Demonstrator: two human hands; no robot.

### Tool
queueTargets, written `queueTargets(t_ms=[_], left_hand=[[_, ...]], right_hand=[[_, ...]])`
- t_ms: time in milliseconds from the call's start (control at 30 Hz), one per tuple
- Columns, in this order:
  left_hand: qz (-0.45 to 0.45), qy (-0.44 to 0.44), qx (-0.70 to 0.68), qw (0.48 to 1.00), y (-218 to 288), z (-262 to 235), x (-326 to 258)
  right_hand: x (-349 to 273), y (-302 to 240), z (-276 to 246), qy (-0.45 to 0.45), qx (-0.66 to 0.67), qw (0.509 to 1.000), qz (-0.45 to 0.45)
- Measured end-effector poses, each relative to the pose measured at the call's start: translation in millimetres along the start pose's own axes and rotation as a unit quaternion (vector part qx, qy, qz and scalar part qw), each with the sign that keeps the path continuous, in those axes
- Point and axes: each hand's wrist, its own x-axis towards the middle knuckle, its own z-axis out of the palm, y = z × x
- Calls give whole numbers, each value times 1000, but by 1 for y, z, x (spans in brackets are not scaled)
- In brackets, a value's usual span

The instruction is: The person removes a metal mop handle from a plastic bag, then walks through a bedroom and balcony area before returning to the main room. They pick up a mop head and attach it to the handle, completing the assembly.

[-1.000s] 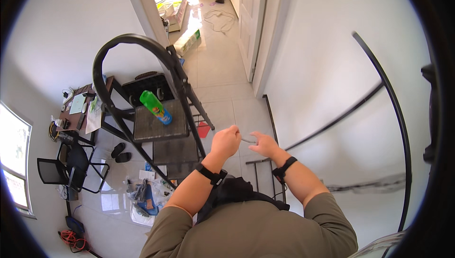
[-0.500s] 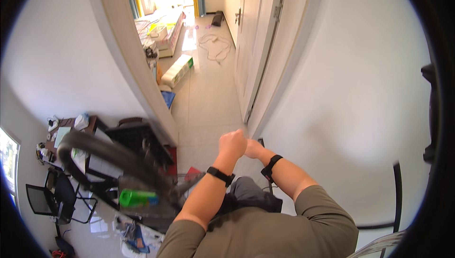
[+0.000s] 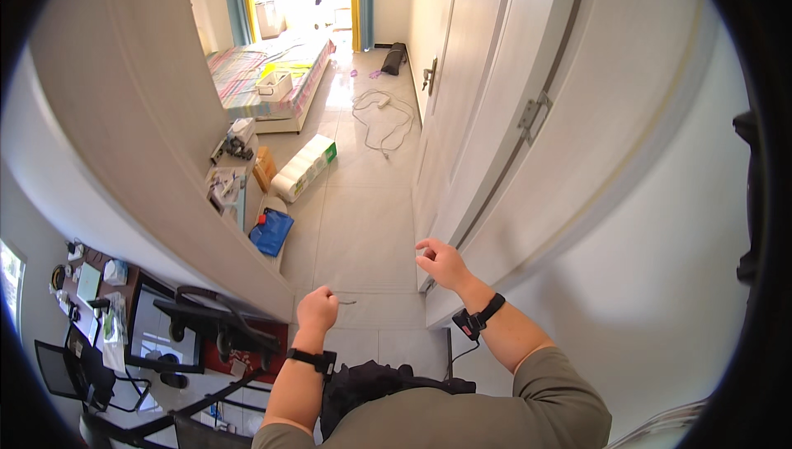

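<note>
My left hand [image 3: 317, 309] is closed in a fist around a small thin metal piece [image 3: 346, 302] that sticks out to the right. My right hand [image 3: 441, 262] is raised near the edge of the open white door [image 3: 487, 119], fingers curled and apart, with nothing in it. Both wrists carry black bands. The two hands are a short way apart over the tiled floor [image 3: 363, 226].
A doorway leads to a room with a bed [image 3: 264, 69], a white cable [image 3: 379, 119] on the floor, a long box [image 3: 305, 168] and a blue bag [image 3: 271, 230]. At lower left stands a black frame [image 3: 214, 325] and a cluttered desk [image 3: 91, 292].
The view has swung up from the black frame toward the doorway. My hands, held together earlier, have separated; the right one has lifted toward the door.
</note>
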Motion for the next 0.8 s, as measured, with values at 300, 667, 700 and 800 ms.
queueTargets(t_ms=[300,667,700,800], left_hand=[[50,18,-38,998,-34,15,151],[157,-73,-34,984,-37,67,288],[163,-101,-40,981,-32,80,301],[236,-125,-13,964,-17,105,326]], right_hand=[[134,-14,-46,17,13,999,-29],[89,51,-99,167,-9,986,1],[84,50,-99,169,-21,985,10],[74,36,-104,237,-57,970,-15]])
